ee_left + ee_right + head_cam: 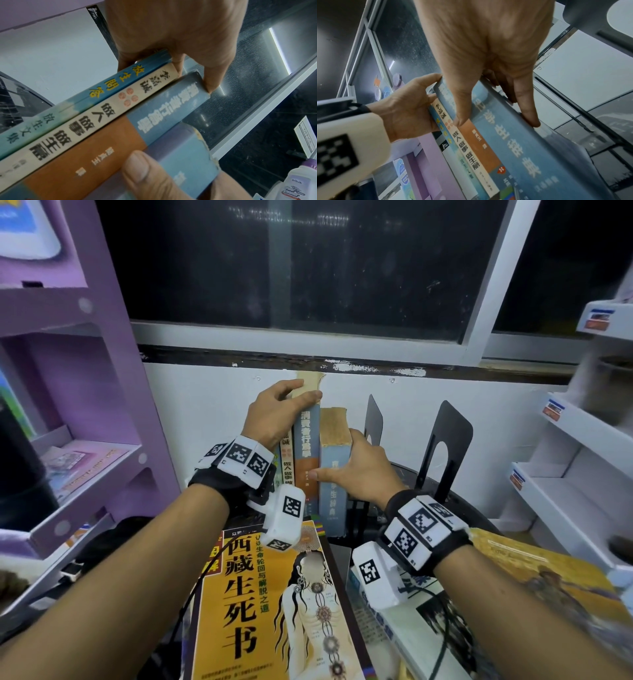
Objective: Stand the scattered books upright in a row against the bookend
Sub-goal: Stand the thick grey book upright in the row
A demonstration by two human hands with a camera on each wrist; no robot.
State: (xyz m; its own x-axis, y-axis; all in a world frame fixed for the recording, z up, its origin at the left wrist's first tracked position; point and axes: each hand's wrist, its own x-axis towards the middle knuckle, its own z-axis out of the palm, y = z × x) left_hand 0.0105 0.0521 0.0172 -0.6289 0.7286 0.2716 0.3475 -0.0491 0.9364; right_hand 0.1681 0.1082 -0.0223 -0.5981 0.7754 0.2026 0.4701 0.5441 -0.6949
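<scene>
Left hand (274,412) grips the tops of the upright blue-and-orange spined paperbacks (306,453), fingers curled over their top edges. Right hand (359,470) grasps the thick worn blue hardback (334,474), thumb on the spine, fingers round its right face. Row stands at far centre, long axes vertical. Black sheet-metal bookend (442,446) stands just right of the right hand, apart from the hardback; likely the row must slide right. Yellow-covered book (274,604) lies flat, near.

Blue-and-orange spine (307,450) beside a cream spine (287,463), black bookend (445,446), yellow-orange cover (274,604), purple shelf (68,371).
</scene>
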